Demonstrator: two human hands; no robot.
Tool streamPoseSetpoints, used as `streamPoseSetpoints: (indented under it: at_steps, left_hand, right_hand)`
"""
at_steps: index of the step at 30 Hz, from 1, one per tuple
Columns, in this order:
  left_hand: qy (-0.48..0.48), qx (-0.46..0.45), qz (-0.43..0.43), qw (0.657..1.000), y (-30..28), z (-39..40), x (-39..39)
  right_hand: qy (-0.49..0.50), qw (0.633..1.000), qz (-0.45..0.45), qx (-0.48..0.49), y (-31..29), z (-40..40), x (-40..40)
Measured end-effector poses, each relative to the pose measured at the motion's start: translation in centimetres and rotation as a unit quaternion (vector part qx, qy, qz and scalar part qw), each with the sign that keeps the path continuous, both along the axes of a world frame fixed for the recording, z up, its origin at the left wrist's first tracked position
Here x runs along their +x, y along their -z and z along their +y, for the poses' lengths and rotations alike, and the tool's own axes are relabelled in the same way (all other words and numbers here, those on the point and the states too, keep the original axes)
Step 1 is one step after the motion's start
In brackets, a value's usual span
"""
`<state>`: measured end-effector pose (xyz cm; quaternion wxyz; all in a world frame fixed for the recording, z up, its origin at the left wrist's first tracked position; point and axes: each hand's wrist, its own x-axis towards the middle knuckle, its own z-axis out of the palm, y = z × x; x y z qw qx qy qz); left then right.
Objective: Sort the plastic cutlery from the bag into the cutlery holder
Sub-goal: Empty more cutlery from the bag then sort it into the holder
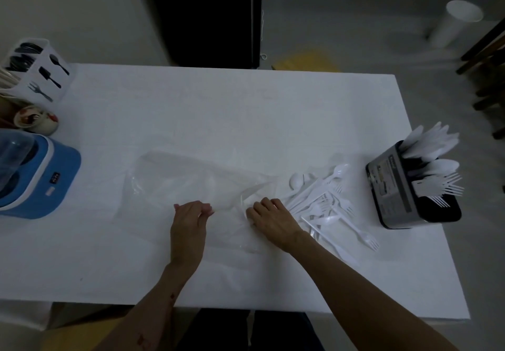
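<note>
A clear plastic bag (185,184) lies flat on the white table (218,110), its mouth toward the right. My left hand (190,221) pinches the bag's near edge. My right hand (269,218) has its fingers curled at the bag's mouth, gripping the plastic beside a white utensil (250,192) inside it. A loose pile of white forks and spoons (328,200) lies just right of that hand. The black cutlery holder (412,186) stands at the table's right edge, with white knives, spoons and forks upright in separate compartments.
At the far left stand a white holder with black cutlery pictures (41,72), a patterned cup (35,119) and a blue appliance (35,173). A white bin (456,22) stands on the floor beyond the table. Dark furniture legs (489,58) are at the right.
</note>
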<state>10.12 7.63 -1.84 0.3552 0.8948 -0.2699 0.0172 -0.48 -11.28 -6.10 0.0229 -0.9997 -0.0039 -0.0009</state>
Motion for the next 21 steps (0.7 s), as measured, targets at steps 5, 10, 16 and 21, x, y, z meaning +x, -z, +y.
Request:
streamPoseSetpoints:
  at_steps: [5,10,16,21]
  left_hand:
    - [0.000,0.003,0.017,1.000,0.1,-0.1,0.1]
    - [0.001,0.002,0.022,1.000,0.2,-0.1,0.2]
    - [-0.004,0.031,-0.006,1.000,0.3,0.7,0.9]
    - [-0.043,0.096,-0.032,0.994,0.4,2.9,3.2]
  right_hand:
    - [-0.028,0.999,-0.029,-0.007,-0.5,-0.2,0.3]
    - [0.009,0.996,-0.089,-0.019,-2.1,-2.1,-0.5]
    - [0.097,0.986,-0.132,-0.043,-2.9,-7.0,-3.2]
    - [0.147,0.986,-0.082,-0.004,-3.0,-8.7,-2.5]
